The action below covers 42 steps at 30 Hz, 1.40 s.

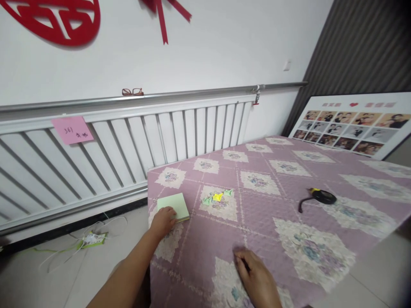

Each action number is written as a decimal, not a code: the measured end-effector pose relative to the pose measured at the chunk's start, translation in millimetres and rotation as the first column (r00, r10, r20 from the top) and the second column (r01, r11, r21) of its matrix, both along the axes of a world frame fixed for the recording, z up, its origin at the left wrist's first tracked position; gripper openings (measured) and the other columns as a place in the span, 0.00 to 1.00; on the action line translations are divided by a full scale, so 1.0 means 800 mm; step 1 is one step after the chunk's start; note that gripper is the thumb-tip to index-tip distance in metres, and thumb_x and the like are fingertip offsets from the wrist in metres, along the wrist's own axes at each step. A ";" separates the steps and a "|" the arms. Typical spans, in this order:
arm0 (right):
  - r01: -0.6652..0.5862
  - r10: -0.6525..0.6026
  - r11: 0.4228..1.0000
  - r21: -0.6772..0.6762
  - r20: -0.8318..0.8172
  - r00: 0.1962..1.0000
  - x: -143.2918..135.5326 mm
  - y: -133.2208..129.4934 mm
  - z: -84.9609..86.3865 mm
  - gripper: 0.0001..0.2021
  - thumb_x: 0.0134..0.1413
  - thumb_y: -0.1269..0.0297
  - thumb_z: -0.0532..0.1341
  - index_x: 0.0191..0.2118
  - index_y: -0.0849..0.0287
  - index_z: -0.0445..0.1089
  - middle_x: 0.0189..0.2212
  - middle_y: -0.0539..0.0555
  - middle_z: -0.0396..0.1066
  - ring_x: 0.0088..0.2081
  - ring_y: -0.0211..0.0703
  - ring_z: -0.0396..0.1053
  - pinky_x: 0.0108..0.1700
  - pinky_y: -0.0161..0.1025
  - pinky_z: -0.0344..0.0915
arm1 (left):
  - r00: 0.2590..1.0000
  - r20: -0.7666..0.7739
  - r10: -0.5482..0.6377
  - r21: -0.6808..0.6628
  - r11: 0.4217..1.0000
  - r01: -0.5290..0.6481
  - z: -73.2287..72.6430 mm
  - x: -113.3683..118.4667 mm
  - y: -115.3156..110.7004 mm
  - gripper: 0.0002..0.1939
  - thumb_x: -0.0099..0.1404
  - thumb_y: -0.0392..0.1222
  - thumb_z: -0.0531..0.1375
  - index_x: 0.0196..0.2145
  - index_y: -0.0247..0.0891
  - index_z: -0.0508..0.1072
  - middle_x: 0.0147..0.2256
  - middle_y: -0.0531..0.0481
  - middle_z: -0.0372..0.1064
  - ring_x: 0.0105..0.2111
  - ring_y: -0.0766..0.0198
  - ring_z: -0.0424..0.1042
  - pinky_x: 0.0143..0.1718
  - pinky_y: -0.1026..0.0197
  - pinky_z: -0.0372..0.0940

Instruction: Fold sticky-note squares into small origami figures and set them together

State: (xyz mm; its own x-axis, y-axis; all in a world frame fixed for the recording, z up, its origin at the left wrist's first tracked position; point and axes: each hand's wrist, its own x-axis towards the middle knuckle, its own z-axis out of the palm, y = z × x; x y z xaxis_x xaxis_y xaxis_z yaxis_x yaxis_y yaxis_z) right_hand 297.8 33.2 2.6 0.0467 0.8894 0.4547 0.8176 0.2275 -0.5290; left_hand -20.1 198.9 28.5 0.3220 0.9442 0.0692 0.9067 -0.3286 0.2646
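Note:
My left hand (164, 220) lies on the near left part of a stack of pale green square paper (178, 204), its fingers bent and pressed together on the top and edge. Three small folded paper pieces lie to the right of the stack: a green one (207, 200), a yellow one (218, 196) and another green one (228, 192). Nearer to me, my right hand (257, 276) is curled just over the tablecloth, with a gap between thumb and fingers. Nothing shows in it.
A patterned purple tablecloth (212, 239) covers the table. A black tape measure (323, 196) with a strap lies to the right. Behind stand a white radiator (180, 132) and a photo board (353, 124). Glasses (132, 92) rest on the pipe; a power strip (93, 239) lies on the floor.

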 end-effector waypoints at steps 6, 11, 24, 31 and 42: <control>-0.020 0.020 1.000 0.008 0.033 0.999 0.000 0.003 -0.001 0.11 0.58 0.57 0.53 0.31 0.52 0.68 0.29 0.52 0.72 0.32 0.42 0.71 0.34 0.36 0.68 | 1.000 -0.001 -0.024 0.013 1.000 0.024 -0.001 -0.001 -0.001 0.09 0.66 0.41 0.55 0.41 0.41 0.74 0.48 0.46 0.68 0.49 0.57 0.65 0.52 0.57 0.57; -0.023 0.021 1.000 0.021 0.067 0.998 0.002 0.005 -0.008 0.11 0.58 0.56 0.53 0.32 0.52 0.69 0.30 0.52 0.72 0.33 0.43 0.72 0.36 0.38 0.69 | 1.000 -0.003 -0.011 0.009 1.000 0.011 -0.002 -0.002 0.000 0.11 0.60 0.41 0.61 0.42 0.40 0.73 0.50 0.45 0.67 0.50 0.55 0.64 0.52 0.57 0.57; -0.045 0.041 0.998 0.048 0.073 0.997 0.005 0.006 -0.012 0.10 0.58 0.57 0.54 0.33 0.52 0.70 0.32 0.53 0.73 0.34 0.44 0.72 0.37 0.39 0.70 | 0.999 0.008 -0.049 0.026 0.998 0.049 0.000 -0.004 0.003 0.09 0.63 0.41 0.59 0.40 0.40 0.74 0.48 0.45 0.69 0.49 0.57 0.66 0.52 0.58 0.57; -0.048 0.044 0.998 0.043 0.073 0.996 0.005 0.006 -0.015 0.10 0.58 0.57 0.54 0.33 0.52 0.70 0.32 0.53 0.73 0.35 0.44 0.72 0.36 0.38 0.70 | 0.996 -0.034 -0.079 0.022 0.997 0.080 0.007 0.000 0.007 0.15 0.69 0.40 0.48 0.33 0.39 0.73 0.38 0.46 0.71 0.42 0.59 0.69 0.49 0.59 0.58; -0.034 0.033 0.999 0.009 0.042 0.999 0.004 0.007 -0.014 0.11 0.58 0.56 0.53 0.33 0.52 0.71 0.33 0.54 0.73 0.36 0.45 0.72 0.38 0.39 0.69 | 0.994 -0.088 -0.072 0.018 0.997 0.073 0.000 0.000 0.000 0.08 0.62 0.41 0.58 0.40 0.39 0.71 0.47 0.43 0.67 0.49 0.53 0.64 0.51 0.56 0.58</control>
State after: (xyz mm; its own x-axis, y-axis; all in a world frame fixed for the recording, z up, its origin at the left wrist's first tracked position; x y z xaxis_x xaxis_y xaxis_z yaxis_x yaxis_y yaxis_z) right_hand 301.4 38.6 -8.7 -0.0025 0.8856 0.4644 0.8309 0.2602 -0.4918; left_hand -20.4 199.2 28.8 0.3952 0.9168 0.0575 0.8996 -0.3990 0.1778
